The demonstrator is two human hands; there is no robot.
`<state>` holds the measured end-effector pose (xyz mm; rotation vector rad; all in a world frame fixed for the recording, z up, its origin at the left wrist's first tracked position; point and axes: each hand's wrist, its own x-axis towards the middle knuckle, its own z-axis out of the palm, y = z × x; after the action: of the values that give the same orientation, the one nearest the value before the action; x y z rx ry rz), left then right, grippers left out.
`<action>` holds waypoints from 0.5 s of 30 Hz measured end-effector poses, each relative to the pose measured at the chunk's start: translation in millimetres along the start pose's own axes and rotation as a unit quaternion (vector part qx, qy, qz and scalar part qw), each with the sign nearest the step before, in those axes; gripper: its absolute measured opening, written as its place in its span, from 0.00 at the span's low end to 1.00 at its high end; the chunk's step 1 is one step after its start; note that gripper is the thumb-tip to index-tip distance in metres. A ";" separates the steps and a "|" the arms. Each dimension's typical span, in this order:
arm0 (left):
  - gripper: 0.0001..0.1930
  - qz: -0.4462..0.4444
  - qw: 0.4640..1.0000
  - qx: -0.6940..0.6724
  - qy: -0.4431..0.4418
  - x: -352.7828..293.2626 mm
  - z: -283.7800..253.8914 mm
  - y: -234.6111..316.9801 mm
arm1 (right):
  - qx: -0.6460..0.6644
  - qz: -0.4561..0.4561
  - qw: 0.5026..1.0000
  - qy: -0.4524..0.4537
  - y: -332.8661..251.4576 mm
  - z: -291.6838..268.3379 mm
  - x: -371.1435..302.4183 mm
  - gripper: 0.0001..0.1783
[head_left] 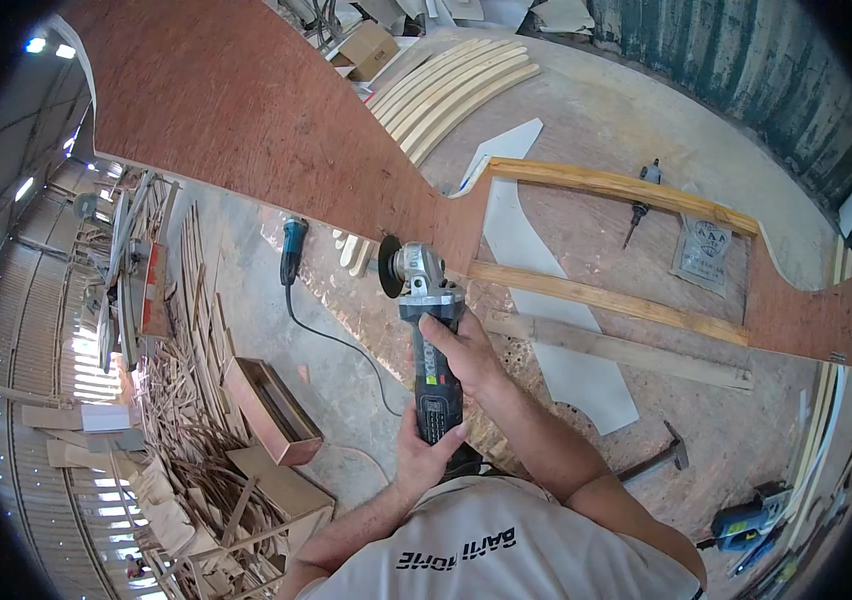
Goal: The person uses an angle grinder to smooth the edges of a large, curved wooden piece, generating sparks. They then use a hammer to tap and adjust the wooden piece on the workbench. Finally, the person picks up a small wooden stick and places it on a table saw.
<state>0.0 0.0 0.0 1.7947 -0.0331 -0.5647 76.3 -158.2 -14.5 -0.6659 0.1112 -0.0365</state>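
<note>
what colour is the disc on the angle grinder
The disc is black, head view.

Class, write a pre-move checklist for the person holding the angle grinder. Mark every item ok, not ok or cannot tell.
1. Both hands on the tool: ok. The right hand holds the angle grinder near its head, the left hand its rear body.
2. Hands covered: not ok. Both are bare.
3. Black disc stopped: cannot tell from a still picture.
4. Disc clear of the plywood panel: cannot tell. It sits by the panel's edge, contact unclear.
5. Panel secured: cannot tell. How it is held does not show.
6. Loose tools put away: not ok. A blue corded tool and a hammer lie nearby.
</note>
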 end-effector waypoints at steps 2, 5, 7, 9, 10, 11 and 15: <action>0.31 0.010 1.000 -0.022 0.007 -1.6 1.4 1.5 | 0.009 0.018 1.000 -0.004 -1.3 1.9 -0.6 0.21; 0.29 -0.010 1.000 -0.012 0.011 -2.7 -1.5 1.0 | 0.001 0.005 1.000 0.001 -0.7 6.6 1.0 0.21; 0.28 0.000 1.000 -0.025 0.012 0.3 0.6 2.7 | -0.002 0.001 1.000 -0.002 -4.3 7.8 4.0 0.21; 0.27 0.009 0.999 -0.028 0.012 2.4 1.5 2.5 | -0.001 0.003 1.000 -0.005 -5.7 7.3 6.1 0.21; 0.27 0.014 1.000 -0.025 0.011 3.3 1.5 1.4 | 0.001 0.007 1.000 -0.005 -5.6 6.8 6.5 0.21; 0.27 0.019 1.000 -0.021 0.011 3.9 1.5 0.8 | 0.004 0.010 1.000 -0.006 -5.5 6.2 7.1 0.21; 0.26 -0.009 1.000 -0.029 0.000 8.7 3.4 5.9 | 0.015 -0.012 1.000 -0.019 -6.4 1.9 15.4 0.21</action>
<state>7.8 -7.6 1.6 1.7402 -0.0002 -0.5742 91.9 -163.1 -10.5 -0.6380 0.0668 -0.0481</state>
